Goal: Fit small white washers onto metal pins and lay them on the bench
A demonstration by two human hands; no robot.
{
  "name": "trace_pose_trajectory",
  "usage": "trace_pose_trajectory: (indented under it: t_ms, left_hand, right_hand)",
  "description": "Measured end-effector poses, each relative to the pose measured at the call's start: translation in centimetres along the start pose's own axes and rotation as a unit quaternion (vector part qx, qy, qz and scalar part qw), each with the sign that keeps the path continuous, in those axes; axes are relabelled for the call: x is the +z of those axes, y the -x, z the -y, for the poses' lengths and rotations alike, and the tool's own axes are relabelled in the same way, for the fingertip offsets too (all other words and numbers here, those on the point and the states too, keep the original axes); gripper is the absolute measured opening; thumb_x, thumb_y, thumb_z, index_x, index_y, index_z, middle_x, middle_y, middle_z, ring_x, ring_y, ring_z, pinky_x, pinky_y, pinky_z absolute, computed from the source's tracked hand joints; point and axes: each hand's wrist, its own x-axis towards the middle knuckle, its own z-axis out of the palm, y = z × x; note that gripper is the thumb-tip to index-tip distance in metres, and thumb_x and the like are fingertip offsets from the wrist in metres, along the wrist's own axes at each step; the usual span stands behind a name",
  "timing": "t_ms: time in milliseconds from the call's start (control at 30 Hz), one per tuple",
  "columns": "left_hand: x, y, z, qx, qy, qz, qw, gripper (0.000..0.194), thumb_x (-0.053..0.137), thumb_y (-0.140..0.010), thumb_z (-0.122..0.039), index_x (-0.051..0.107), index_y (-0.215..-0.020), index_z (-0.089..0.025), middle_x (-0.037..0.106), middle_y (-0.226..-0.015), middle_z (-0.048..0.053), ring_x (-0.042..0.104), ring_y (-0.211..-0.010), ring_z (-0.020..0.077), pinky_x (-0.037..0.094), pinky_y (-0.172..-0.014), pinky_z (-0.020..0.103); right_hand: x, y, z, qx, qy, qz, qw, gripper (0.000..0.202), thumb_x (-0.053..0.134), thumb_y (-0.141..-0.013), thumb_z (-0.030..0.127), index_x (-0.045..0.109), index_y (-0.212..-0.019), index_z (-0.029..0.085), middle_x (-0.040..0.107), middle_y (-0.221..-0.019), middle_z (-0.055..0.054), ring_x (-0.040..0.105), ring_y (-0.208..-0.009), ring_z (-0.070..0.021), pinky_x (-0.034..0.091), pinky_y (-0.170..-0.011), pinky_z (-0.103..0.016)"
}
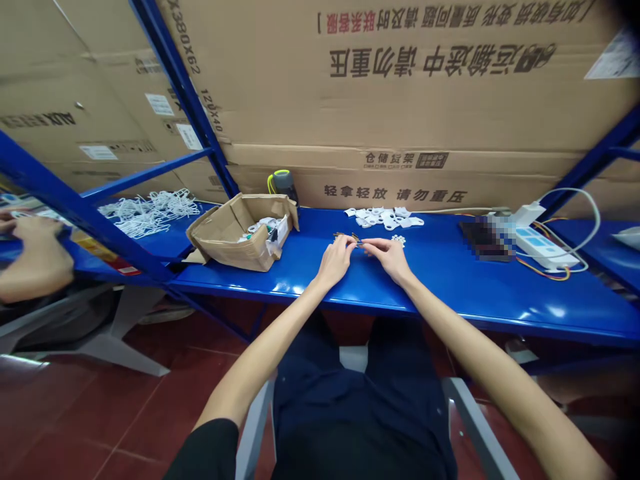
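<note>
My left hand (336, 259) and my right hand (391, 257) meet over the blue table, fingertips pinched close together. A tiny dark piece seems to sit between them, too small to name. Just beyond my left fingertips lie small brownish pieces (345, 235), partly hidden by the fingers. A little heap of tiny white pieces (399, 240) rests beside my right hand. Farther back is a loose pile of flat white plastic parts (384, 217), some with round holes.
At the left stands an open cardboard box (233, 250) holding white parts, with a dark bottle (285, 183) behind it. On the right are a blurred dark object (485, 240) and a white power strip (543, 248) with cables. Past the blue post, a co-worker's arm (37, 257) reaches near white wire pieces (153, 212).
</note>
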Motion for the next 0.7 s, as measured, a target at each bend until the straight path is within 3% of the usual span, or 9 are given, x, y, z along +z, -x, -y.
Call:
trace_pose_trajectory:
  t_ms: [200,400,533,700]
  left_hand:
    - [0.0,0.1,0.0,0.015,-0.067,0.021,0.997,0.022,0.042,-0.115,-0.027,0.063,-0.118,-0.022,0.073,-0.123,0.007,0.068,-0.116,0.0230,0.047,-0.098,0.034]
    - [0.3,0.3,-0.2,0.039,-0.137,0.046,0.989,0.024,0.041,-0.114,-0.024,0.065,-0.116,-0.020,0.072,-0.123,0.011,0.069,-0.112,0.0260,0.044,-0.096,0.038]
    - [0.4,0.3,-0.4,0.050,-0.155,0.054,0.985,0.025,0.042,-0.113,-0.025,0.066,-0.115,-0.020,0.073,-0.120,0.011,0.069,-0.108,0.0264,0.044,-0.095,0.038]
    - [0.2,0.2,-0.1,0.024,-0.099,0.032,0.994,0.022,0.044,-0.113,-0.026,0.065,-0.115,-0.022,0.074,-0.122,0.009,0.068,-0.115,0.0259,0.046,-0.096,0.038]
  right_hand:
    - [0.1,0.4,0.1,-0.073,0.163,-0.003,0.984,0.026,0.067,-0.094,0.038,0.086,-0.107,0.026,0.084,-0.112,-0.006,0.078,-0.103,-0.0284,0.059,-0.098,-0.044]
    - [0.4,0.8,0.5,-0.096,0.260,-0.010,0.961,0.027,0.062,-0.093,0.026,0.085,-0.107,0.022,0.082,-0.097,-0.007,0.073,-0.085,-0.0230,0.058,-0.088,-0.038]
    - [0.1,0.8,0.4,-0.071,0.267,-0.005,0.961,0.028,0.063,-0.091,0.027,0.086,-0.106,0.022,0.081,-0.095,-0.007,0.070,-0.082,-0.0214,0.056,-0.086,-0.036]
    - [-0.7,0.6,-0.5,-0.059,0.184,0.006,0.981,0.031,0.070,-0.090,0.040,0.086,-0.110,0.023,0.081,-0.100,-0.007,0.066,-0.078,-0.0203,0.055,-0.080,-0.036]
